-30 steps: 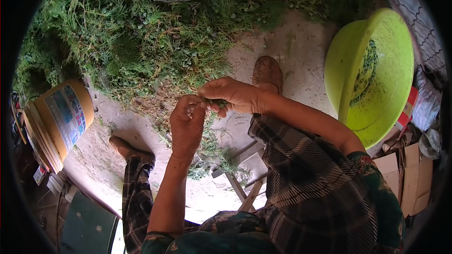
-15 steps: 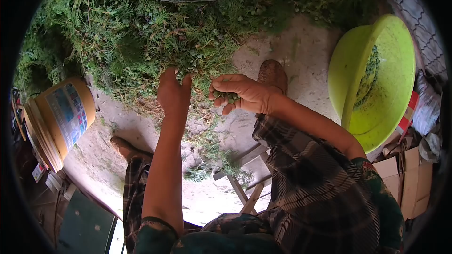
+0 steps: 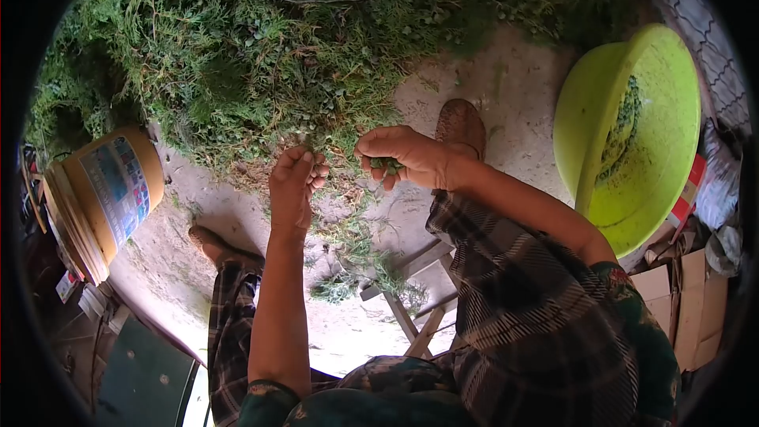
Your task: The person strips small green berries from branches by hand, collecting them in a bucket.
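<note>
My right hand is curled around several small green seed cones, which show between the thumb and fingers. Beside it, my left hand is closed, thumb pressed to the fingertips; something tiny may be in the pinch, but I cannot make it out. Both hands are in front of a large heap of cut evergreen branches, with scale-like leaves and cones among the sprays. To the right a tilted lime-green plastic basin has a layer of green cones inside.
A yellow-orange bucket with a printed label lies tipped at the left. Loose green sprigs are scattered on the pale floor. Below my hands is a wooden frame. Cardboard stands at the lower right.
My left hand has drawn back from the branches toward me, and its fingers have closed. My right hand stays in nearly the same place, still curled around the cones.
</note>
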### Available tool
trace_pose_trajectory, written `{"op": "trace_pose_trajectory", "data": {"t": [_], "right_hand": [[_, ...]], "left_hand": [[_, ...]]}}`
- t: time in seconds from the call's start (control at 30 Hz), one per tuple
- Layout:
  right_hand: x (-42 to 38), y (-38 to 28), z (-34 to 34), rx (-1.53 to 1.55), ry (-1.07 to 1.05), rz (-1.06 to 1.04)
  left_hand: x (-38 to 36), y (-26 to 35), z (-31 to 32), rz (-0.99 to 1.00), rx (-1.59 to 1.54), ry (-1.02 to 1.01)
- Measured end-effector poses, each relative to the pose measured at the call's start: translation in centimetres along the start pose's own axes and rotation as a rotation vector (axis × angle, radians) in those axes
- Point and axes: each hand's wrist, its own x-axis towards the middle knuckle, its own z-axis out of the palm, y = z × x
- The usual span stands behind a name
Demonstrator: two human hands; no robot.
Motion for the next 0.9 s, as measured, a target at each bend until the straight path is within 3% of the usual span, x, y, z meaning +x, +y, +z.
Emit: {"op": "trace_pose_trajectory", "data": {"t": [0.2,0.27,0.3,0.33,0.43,0.47,0.53,0.57,0.73,0.8,0.83,0.9], "right_hand": [[0.3,0.2,0.1,-0.012,0.034,-0.002],[0.5,0.3,0.1,-0.002,0.066,-0.004],[0.5,0.2,0.1,-0.002,0.066,-0.005],[0.4,-0.1,0.0,-0.006,0.094,0.008],[0.5,0.0,-0.1,-0.002,0.124,0.028],[0.5,0.1,-0.4,0.003,0.131,0.037],[0.4,0.4,-0.6,-0.009,0.138,0.033],[0.4,0.5,-0.6,-0.022,0.135,0.021],[0.6,0.3,-0.4,-0.015,0.115,0.027],[0.5,0.4,-0.3,-0.021,0.125,0.061],[0.5,0.5,-0.2,-0.035,0.095,0.076],[0.7,0.4,0.2,-0.051,0.061,0.084]], "left_hand": [[-1.3,0.9,-0.1,-0.002,-0.016,-0.119],[-2.3,1.8,0.2,-0.018,0.654,-0.518],[-2.8,2.2,0.6,-0.078,0.834,-0.595],[-2.9,2.0,0.7,-0.001,0.941,-0.553],[-1.0,0.9,1.5,0.258,1.006,0.008],[0.3,0.6,1.8,0.259,1.003,0.005],[2.3,-0.4,2.0,0.463,1.064,0.226],[2.4,-0.7,2.4,0.472,1.301,0.288],[2.0,-2.3,1.1,0.471,1.305,0.305],[1.1,-2.3,0.5,0.527,0.990,0.230],[0.7,-2.3,0.3,0.526,0.992,0.232],[0.3,-2.1,0.1,0.387,0.753,0.134]]}}
